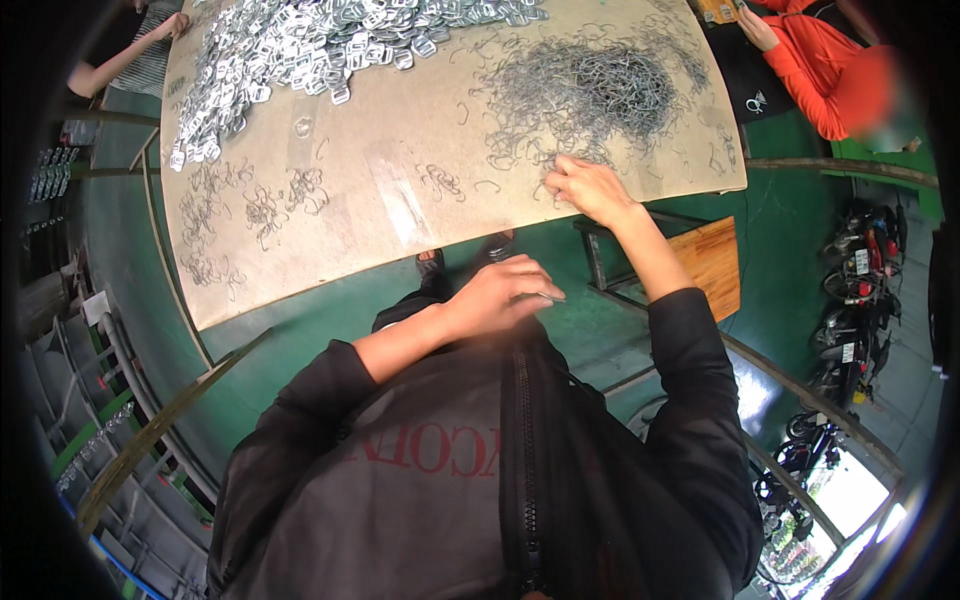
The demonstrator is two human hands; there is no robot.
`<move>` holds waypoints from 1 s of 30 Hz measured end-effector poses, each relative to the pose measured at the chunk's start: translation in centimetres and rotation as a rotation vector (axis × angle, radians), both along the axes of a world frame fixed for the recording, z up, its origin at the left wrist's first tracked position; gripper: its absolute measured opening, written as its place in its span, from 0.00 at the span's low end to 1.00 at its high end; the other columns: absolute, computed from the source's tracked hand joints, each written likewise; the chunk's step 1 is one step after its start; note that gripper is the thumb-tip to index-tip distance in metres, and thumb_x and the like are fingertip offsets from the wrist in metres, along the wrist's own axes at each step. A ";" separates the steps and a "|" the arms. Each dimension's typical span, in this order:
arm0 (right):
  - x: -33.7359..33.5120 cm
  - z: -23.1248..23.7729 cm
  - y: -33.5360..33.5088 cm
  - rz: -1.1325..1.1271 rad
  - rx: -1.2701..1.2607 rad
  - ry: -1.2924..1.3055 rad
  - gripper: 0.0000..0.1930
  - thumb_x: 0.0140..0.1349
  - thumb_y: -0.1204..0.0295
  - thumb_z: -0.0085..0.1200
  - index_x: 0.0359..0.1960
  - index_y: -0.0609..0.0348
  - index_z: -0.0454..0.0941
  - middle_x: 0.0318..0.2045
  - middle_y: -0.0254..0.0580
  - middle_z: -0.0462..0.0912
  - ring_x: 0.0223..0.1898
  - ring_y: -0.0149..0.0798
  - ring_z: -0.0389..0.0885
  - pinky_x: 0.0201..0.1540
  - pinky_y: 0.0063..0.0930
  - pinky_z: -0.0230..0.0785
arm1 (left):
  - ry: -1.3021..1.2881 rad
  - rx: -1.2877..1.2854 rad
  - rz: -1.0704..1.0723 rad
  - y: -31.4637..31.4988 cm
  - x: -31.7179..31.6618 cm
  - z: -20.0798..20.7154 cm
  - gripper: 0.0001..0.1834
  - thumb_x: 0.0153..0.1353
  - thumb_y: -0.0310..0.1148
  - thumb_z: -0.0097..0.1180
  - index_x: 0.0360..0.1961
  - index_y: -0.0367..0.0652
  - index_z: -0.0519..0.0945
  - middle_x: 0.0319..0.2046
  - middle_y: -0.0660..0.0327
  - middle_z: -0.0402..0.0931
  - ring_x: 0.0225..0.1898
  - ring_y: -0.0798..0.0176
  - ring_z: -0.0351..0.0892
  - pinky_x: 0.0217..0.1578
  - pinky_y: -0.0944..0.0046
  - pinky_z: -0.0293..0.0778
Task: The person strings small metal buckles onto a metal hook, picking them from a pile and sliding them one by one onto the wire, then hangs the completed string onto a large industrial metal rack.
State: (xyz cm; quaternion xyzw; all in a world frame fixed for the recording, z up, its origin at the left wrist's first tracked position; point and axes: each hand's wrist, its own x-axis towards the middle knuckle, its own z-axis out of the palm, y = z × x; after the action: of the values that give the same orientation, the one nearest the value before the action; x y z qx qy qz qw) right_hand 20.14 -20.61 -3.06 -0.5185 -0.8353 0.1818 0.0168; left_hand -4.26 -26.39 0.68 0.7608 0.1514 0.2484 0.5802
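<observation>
My left hand is in front of my body, short of the table's near edge. Its fingers are curled together, and a small shiny sliver shows at the tips, too little to name. Over the table's near edge, my right hand has its fingers bent and drawn together beside a heap of thin bent wire pieces. Whatever its fingertips hold is hidden. Flat silver metal buckles lie in a large spread at the table's far left.
The brown-topped table also bears small wire clusters along its near left. A wooden stool stands by the near right edge. A person in orange is at the far right, another person's arm at the far left. Motorbikes stand right.
</observation>
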 end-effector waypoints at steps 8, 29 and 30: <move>-0.3 -0.3 -0.3 -0.311 -0.024 0.141 0.03 0.53 0.74 0.55 0.29 0.56 0.73 0.32 0.42 0.76 0.39 0.46 0.77 0.38 0.40 0.69 | -0.006 0.018 -0.017 0.1 -0.6 0.3 0.10 0.54 0.23 0.59 0.39 0.41 0.81 0.35 0.60 0.79 0.39 0.59 0.76 0.42 0.60 0.72; -2.0 -0.4 -2.6 -1.149 -0.319 1.034 0.08 0.57 0.70 0.60 0.34 0.60 0.81 0.28 0.35 0.83 0.24 0.22 0.72 0.26 0.17 0.64 | 0.030 0.034 0.056 1.0 -2.0 0.9 0.10 0.55 0.22 0.58 0.40 0.40 0.81 0.36 0.58 0.79 0.38 0.58 0.79 0.41 0.63 0.75; -2.2 -0.2 -2.8 -1.141 -0.282 1.015 0.08 0.57 0.70 0.59 0.34 0.61 0.80 0.28 0.35 0.83 0.23 0.21 0.71 0.25 0.17 0.63 | 0.027 0.043 0.067 1.0 -2.1 0.9 0.10 0.54 0.21 0.58 0.39 0.40 0.81 0.36 0.57 0.80 0.38 0.59 0.80 0.40 0.64 0.75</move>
State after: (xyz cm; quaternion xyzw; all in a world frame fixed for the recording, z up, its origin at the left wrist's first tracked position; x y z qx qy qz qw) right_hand 17.89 -23.39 -3.22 -0.7188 -0.2979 0.4648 0.4224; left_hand -6.36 -25.41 1.59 0.7710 0.1791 0.2606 0.5529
